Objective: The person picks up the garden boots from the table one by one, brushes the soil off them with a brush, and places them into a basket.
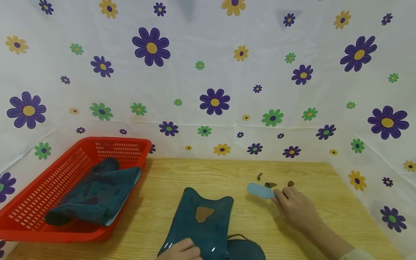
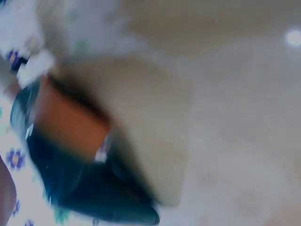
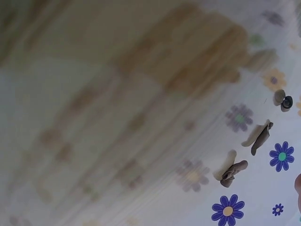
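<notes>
A dark teal rubber boot lies on the table, a tan patch on its shaft. My left hand holds the boot near the bottom of the head view, fingers bent over it; its grip is partly cut off. To the right, my right hand pinches a light blue, flat tool with a rounded end, held above the table apart from the boot. Small brown scraps lie just beyond the tool. The left wrist view shows the boot blurred.
At the left stands a red plastic basket with another teal boot in it. The wooden tabletop is bordered at the back and sides by white flowered sheeting.
</notes>
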The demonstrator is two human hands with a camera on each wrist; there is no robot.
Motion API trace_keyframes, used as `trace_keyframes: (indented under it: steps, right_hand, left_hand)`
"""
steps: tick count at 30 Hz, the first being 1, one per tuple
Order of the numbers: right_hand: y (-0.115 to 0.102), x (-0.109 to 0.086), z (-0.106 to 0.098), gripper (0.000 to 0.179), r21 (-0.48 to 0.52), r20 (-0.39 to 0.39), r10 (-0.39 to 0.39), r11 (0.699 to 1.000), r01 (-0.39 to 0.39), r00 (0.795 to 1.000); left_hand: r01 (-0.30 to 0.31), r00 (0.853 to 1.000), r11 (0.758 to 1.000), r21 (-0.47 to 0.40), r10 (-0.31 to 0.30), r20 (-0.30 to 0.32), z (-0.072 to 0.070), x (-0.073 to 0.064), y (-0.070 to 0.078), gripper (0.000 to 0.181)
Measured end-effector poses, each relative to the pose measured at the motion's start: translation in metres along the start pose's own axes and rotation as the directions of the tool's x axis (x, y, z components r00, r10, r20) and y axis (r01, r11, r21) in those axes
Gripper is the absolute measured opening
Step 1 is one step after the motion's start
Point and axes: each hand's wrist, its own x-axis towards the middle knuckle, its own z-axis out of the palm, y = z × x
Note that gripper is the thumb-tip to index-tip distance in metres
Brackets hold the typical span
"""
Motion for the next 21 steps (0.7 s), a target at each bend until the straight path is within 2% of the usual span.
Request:
trace_keyframes:
  steps: [1,2,3,5,6,8,10,12,13,14,15,16,17,18,19,20,21]
  right_hand:
    - [-0.001,0.001,0.000,0.058,0.003,0.000,0.001,1.000,-0.001,1.000]
    - [-0.001,0.002,0.000,0.058,0.010,0.001,-0.001,1.000,0.001,1.000]
    - [-0.002,0.003,0.000,0.058,0.014,0.002,-0.002,1.000,0.002,1.000]
    - [-0.003,0.005,0.001,0.058,0.030,0.012,-0.009,0.999,0.009,1.000]
    - [-0.004,0.006,0.001,0.058,0.039,0.019,-0.011,0.999,0.010,1.000]
    - [-0.006,0.007,0.002,0.058,0.055,0.033,-0.017,0.998,0.016,0.999]
    - [-0.007,0.008,0.002,0.059,0.060,0.042,-0.027,0.998,0.025,0.999]
    - [-0.009,0.008,0.001,0.059,0.060,0.045,-0.038,0.998,0.035,0.998]
    - [-0.009,0.008,0.001,0.059,0.059,0.046,-0.045,0.997,0.043,0.998]
    - [-0.009,0.008,0.001,0.059,0.058,0.047,-0.053,0.997,0.050,0.997]
    - [-0.010,0.008,0.001,0.059,0.059,0.049,-0.060,0.997,0.057,0.997]
    - [-0.010,0.008,0.001,0.059,0.060,0.051,-0.065,0.996,0.062,0.997]
    - [-0.010,0.007,0.002,0.058,0.065,0.053,-0.070,0.996,0.067,0.996]
    - [-0.010,0.007,0.002,0.058,0.068,0.056,-0.074,0.995,0.070,0.996]
    - [-0.010,0.007,0.002,0.058,0.073,0.057,-0.078,0.995,0.074,0.995]
    - [-0.010,0.006,0.003,0.058,0.075,0.058,-0.080,0.994,0.076,0.995]
    - [-0.010,0.005,0.003,0.058,0.077,0.058,-0.079,0.994,0.074,0.995]
  left_hand:
    - [-0.001,1.000,1.000,0.027,0.001,-0.018,-0.007,0.006,-0.008,0.037]
    - [0.038,0.999,0.999,0.039,-0.036,-0.036,-0.010,0.010,-0.015,0.036]
    - [0.095,0.995,0.995,0.034,-0.095,-0.025,-0.014,0.013,-0.022,0.036]
    - [0.207,0.978,0.978,0.033,-0.207,-0.001,-0.019,0.016,-0.033,0.030]
    - [0.278,0.960,0.960,0.039,-0.280,0.024,-0.021,0.017,-0.037,0.027]
    - [0.411,0.907,0.911,0.037,-0.413,0.079,-0.021,0.016,-0.044,0.018]
    - [0.517,0.844,0.854,0.048,-0.519,0.137,-0.020,0.014,-0.048,0.011]
    - [0.602,0.774,0.796,0.060,-0.600,0.204,-0.017,0.010,-0.051,0.011]
    - [0.645,0.732,0.762,0.062,-0.639,0.238,-0.015,0.008,-0.052,0.014]
    - [0.695,0.677,0.716,0.062,-0.681,0.279,-0.013,0.006,-0.052,0.020]
    - [0.749,0.617,0.661,0.051,-0.723,0.312,-0.011,0.004,-0.053,0.025]
    - [0.809,0.543,0.587,0.027,-0.765,0.347,-0.008,0.002,-0.055,0.032]
    - [0.867,0.462,0.498,0.001,-0.804,0.375,-0.006,0.001,-0.057,0.039]
    - [0.919,0.372,0.393,-0.032,-0.836,0.404,-0.003,0.000,-0.061,0.046]
    - [0.959,0.277,0.276,-0.066,-0.858,0.432,0.000,-0.001,-0.064,0.053]
    - [0.981,0.191,0.161,-0.105,-0.868,0.459,0.003,-0.001,-0.069,0.058]
    - [0.988,0.118,0.054,-0.145,-0.867,0.484,0.006,-0.002,-0.074,0.061]
